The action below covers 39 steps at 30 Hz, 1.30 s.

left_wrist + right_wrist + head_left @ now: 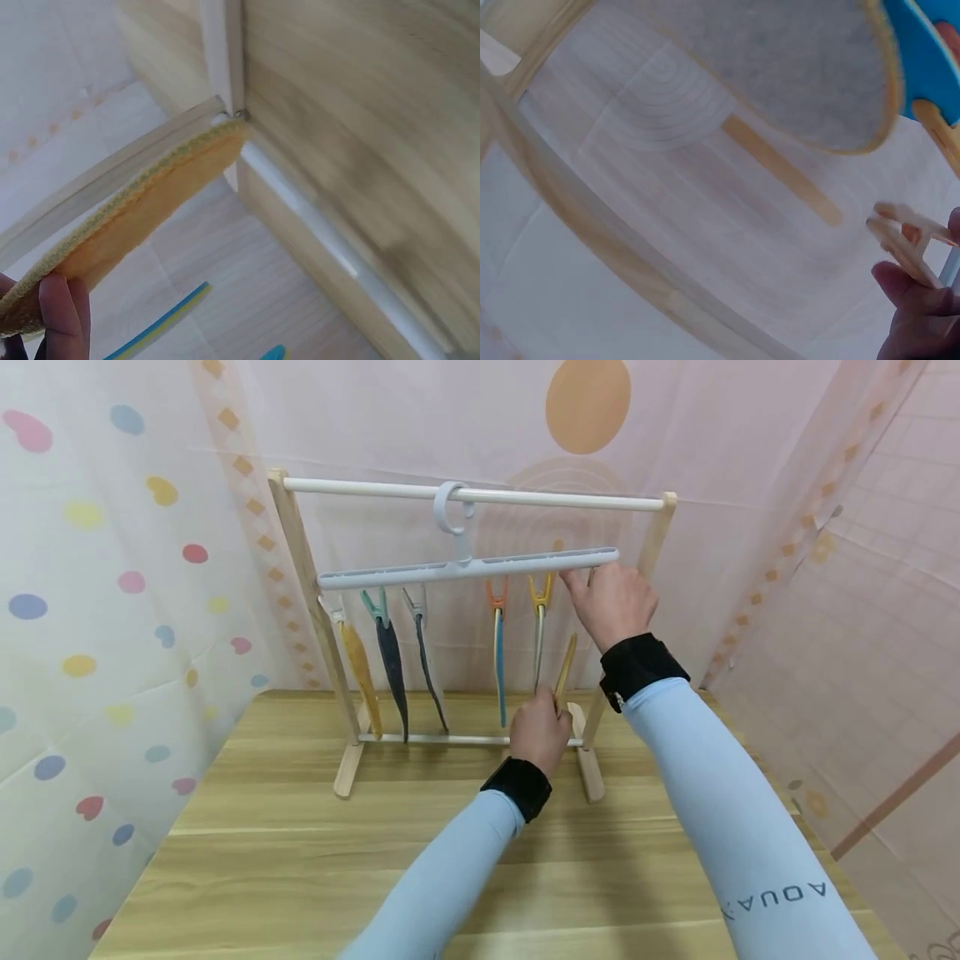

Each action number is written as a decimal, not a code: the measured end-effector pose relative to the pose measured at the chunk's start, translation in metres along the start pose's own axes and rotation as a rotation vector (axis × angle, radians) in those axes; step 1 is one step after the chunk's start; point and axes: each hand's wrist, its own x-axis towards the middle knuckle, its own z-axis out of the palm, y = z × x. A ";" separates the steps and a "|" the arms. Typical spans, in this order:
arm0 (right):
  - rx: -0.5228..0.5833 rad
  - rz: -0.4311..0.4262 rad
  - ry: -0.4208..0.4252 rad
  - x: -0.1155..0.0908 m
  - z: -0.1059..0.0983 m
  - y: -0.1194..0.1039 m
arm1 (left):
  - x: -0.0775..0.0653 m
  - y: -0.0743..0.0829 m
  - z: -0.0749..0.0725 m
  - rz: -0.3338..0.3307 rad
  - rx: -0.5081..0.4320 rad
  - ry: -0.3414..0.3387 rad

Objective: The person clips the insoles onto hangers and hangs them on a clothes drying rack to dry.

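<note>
In the head view my left hand (540,731) grips the lower part of a yellow insole (566,668), which stands tilted up from the fist. The left wrist view shows fingers (64,311) pinching one end of this yellow insole (157,195). At the right end of the grey-white hanger (540,562), my right hand (618,606) pinches a pale clothespin. The right wrist view has the clothespin (911,236) with its jaws spread and nothing between them, and the right hand (922,315) on its handles. The insole's top is apart from the clothespin.
Other insoles hang from hanger clips: yellow (360,672), dark (392,668), grey (430,672), blue-edged (500,668) and one pale-edged (539,643). The hanger's hook loops over the white rail (360,487) of a wooden rack standing on the table (285,827).
</note>
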 end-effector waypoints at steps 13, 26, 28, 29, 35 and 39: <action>-0.019 -0.071 0.014 -0.004 -0.005 0.003 | 0.016 0.015 -0.004 0.015 0.027 0.016; -0.005 -0.009 -0.044 -0.011 -0.005 0.008 | 0.020 0.023 -0.009 0.064 0.042 -0.035; -0.001 0.002 -0.067 -0.014 -0.005 0.010 | 0.016 0.021 -0.010 0.075 0.052 -0.066; 0.000 0.003 -0.077 -0.015 -0.005 0.011 | 0.014 0.019 -0.012 0.083 0.062 -0.085; 0.018 0.029 -0.097 -0.032 -0.003 0.019 | 0.000 0.000 -0.031 0.179 0.139 -0.219; 0.081 0.044 -0.077 -0.056 0.003 0.027 | -0.010 -0.024 -0.055 0.250 0.214 -0.257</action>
